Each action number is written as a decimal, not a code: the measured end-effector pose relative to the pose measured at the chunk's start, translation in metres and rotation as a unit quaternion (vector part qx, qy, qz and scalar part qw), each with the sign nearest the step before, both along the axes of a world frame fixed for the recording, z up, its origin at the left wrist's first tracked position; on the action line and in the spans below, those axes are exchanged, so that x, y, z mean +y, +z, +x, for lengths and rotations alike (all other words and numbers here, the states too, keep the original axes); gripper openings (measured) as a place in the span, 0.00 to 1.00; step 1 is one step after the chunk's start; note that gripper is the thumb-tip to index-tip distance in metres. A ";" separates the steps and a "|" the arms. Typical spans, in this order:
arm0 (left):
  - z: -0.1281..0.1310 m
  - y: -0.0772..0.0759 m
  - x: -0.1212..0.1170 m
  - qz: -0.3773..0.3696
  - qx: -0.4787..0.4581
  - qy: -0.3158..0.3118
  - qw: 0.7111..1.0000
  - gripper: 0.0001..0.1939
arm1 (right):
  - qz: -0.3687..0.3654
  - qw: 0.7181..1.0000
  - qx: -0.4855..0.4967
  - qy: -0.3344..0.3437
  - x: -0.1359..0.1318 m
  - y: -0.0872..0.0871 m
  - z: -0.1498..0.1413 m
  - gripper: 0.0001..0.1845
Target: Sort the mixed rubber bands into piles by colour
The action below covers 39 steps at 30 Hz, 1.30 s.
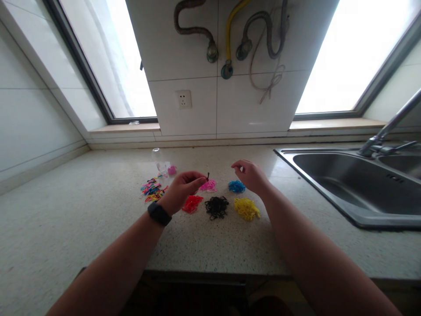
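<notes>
My left hand [183, 189], with a black band on its wrist, hovers over the countertop [82, 228] and pinches a small black rubber band [208, 176] between thumb and fingertips. My right hand [250, 174] hangs above the blue pile [237, 187] with its fingertips pinched together; anything in them is too small to see. Below the hands lie sorted piles of small rubber bands: pink [208, 186], red [192, 204], black [216, 207] and yellow [246, 209]. A mixed-colour heap [151, 189] lies to the left of my left hand.
A small clear plastic container [162, 163] with a pink piece beside it lies behind the mixed heap. A steel sink [355, 184] with a tap [388, 131] fills the right side. Tiled wall, socket and hoses stand behind. The counter's front edge runs below my forearms.
</notes>
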<state>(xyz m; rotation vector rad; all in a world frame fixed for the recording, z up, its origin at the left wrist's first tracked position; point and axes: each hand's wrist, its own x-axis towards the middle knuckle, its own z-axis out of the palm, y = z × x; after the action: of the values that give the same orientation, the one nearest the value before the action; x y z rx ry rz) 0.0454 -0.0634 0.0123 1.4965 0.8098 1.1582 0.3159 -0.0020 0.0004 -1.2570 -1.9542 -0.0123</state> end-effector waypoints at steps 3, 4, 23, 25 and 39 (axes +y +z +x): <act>0.002 0.001 -0.002 0.004 0.008 -0.005 1.000 0.16 | -0.005 1.000 -0.002 -0.002 0.001 0.000 0.000 0.13; 0.002 0.002 -0.003 0.008 0.011 -0.005 1.000 0.16 | -0.006 1.000 -0.003 -0.002 0.001 0.000 0.000 0.13; 0.016 0.005 -0.011 0.324 0.419 -0.082 0.844 0.09 | -0.022 1.000 -0.018 -0.005 0.000 -0.001 -0.004 0.12; 0.020 0.001 -0.009 0.331 0.436 -0.084 0.833 0.09 | -0.022 1.000 -0.018 -0.008 0.000 -0.001 -0.004 0.12; 0.025 -0.004 -0.006 0.372 0.476 -0.096 0.791 0.09 | -0.018 0.999 -0.026 -0.003 0.000 -0.002 -0.005 0.12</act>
<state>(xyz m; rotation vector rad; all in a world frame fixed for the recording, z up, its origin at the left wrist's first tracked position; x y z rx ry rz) 0.0707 -0.0698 0.0083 2.8615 0.8261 0.4864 0.3106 -0.0017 -0.0021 -1.2990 -2.0029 -0.0135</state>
